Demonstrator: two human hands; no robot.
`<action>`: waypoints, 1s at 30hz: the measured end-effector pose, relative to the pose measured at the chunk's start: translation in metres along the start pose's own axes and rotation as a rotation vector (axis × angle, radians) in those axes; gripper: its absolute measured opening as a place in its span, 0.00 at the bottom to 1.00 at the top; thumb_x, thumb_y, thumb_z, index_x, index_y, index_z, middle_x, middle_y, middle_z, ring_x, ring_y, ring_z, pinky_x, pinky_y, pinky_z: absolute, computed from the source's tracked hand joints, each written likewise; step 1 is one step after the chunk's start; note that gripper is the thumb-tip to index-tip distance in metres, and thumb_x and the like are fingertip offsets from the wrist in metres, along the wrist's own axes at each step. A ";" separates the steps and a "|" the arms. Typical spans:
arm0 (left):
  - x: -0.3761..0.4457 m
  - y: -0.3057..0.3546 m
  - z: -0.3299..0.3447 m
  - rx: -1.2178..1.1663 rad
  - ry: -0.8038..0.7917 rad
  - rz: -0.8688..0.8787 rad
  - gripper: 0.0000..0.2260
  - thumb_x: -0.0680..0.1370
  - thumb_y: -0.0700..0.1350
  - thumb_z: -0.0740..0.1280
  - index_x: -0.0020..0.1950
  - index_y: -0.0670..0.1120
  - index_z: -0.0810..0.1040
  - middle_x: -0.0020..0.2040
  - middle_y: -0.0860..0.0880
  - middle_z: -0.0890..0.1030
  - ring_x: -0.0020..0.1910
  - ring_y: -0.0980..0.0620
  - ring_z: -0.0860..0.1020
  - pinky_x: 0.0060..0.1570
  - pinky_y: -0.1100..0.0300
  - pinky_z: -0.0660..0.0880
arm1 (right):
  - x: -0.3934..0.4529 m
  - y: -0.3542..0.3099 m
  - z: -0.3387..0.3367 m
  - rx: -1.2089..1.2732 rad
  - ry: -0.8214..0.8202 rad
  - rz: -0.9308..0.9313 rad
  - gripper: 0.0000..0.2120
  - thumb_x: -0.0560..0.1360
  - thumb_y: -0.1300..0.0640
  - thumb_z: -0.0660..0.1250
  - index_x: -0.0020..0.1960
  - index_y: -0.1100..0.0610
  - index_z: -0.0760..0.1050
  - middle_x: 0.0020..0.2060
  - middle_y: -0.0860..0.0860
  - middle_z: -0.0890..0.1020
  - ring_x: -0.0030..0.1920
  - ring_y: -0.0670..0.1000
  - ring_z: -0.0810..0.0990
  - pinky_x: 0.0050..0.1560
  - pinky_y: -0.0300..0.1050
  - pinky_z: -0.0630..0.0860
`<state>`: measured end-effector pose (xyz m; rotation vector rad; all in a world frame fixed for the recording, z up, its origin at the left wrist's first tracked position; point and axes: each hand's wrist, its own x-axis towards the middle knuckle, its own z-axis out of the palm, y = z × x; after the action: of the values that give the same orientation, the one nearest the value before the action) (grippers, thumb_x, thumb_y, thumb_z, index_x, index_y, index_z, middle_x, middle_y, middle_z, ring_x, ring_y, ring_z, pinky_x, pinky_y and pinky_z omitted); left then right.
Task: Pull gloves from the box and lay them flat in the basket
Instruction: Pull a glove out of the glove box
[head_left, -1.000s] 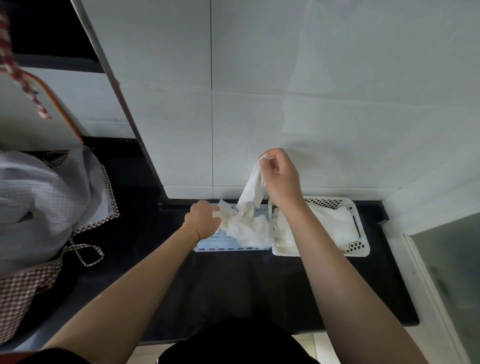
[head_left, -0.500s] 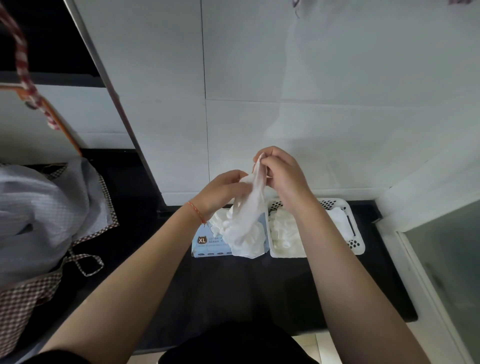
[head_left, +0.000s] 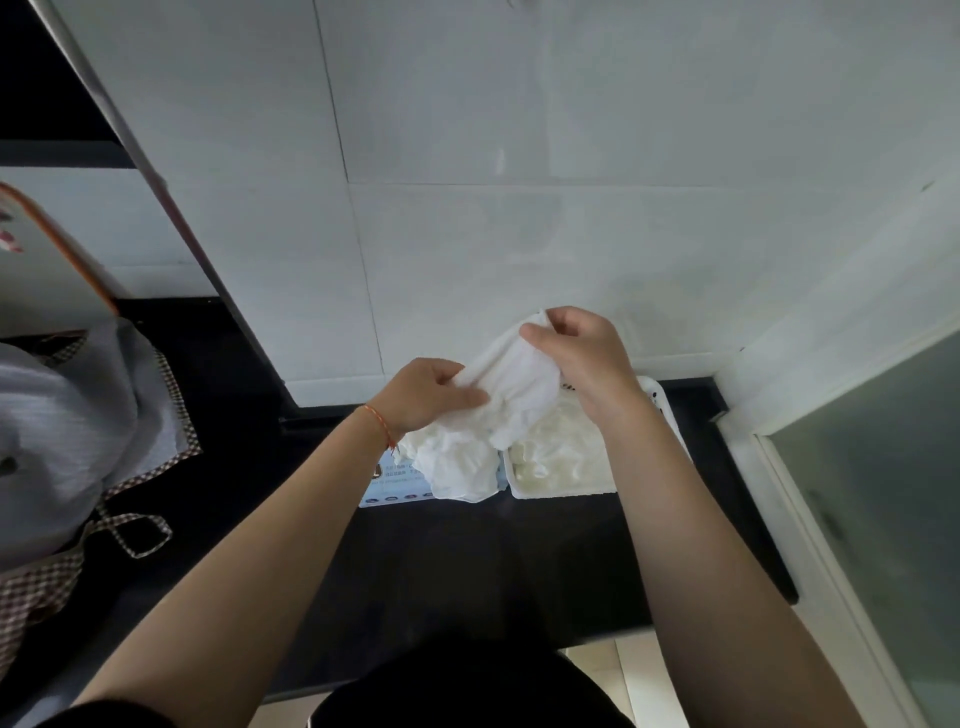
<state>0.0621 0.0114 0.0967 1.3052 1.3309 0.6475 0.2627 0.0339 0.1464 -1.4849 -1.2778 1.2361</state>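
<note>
Head camera looked down on a black counter (head_left: 467, 561) set against a white tiled wall (head_left: 519, 234). Both hands were raised above the counter and shared one white glove (head_left: 519, 384) stretched between them. The left hand (head_left: 426, 395) pinched the glove's lower left edge between thumb and curled fingers; a thin orange string circled that wrist. The right hand (head_left: 582, 358) gripped the glove's upper end with its fingers curled round the material, a little higher and nearer the wall than the left. The glove hung slack, its lower part drooping toward the gap between box and basket.

Under the left hand sat the glove box (head_left: 395, 483), blue and white, with a crumpled bunch of white gloves (head_left: 457, 465) spilling from its top. Just beside it on the right, touching or nearly so, stood the white plastic basket (head_left: 662, 400), holding a pile of gloves (head_left: 561, 447) already inside; the right forearm crossed over much of it. Whether those gloves lay flat could not be told.

At the far left of the counter lay a grey cloth with checked trim (head_left: 78, 415).
</note>
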 end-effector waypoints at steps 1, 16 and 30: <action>0.002 -0.004 0.005 -0.010 -0.002 -0.022 0.11 0.74 0.47 0.75 0.34 0.47 0.78 0.30 0.54 0.76 0.28 0.58 0.75 0.30 0.68 0.70 | 0.000 0.000 -0.004 -0.007 0.014 -0.003 0.09 0.71 0.56 0.73 0.45 0.63 0.80 0.37 0.55 0.79 0.38 0.52 0.78 0.40 0.46 0.73; 0.062 0.011 0.068 -0.140 0.052 -0.117 0.12 0.76 0.50 0.71 0.41 0.42 0.77 0.34 0.48 0.76 0.31 0.49 0.73 0.32 0.60 0.70 | 0.029 0.068 -0.104 -0.160 0.154 0.184 0.05 0.77 0.56 0.67 0.52 0.55 0.77 0.37 0.46 0.78 0.29 0.46 0.72 0.24 0.36 0.67; 0.096 -0.023 0.195 1.030 0.160 0.321 0.26 0.75 0.59 0.66 0.70 0.49 0.71 0.71 0.46 0.70 0.73 0.44 0.65 0.72 0.46 0.58 | 0.066 0.176 -0.163 -0.510 -0.040 0.161 0.10 0.78 0.67 0.57 0.50 0.56 0.74 0.42 0.49 0.77 0.41 0.50 0.75 0.38 0.41 0.71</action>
<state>0.2558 0.0354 -0.0025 2.3624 1.6768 0.2481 0.4582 0.0733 -0.0016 -1.9613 -1.6072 1.0887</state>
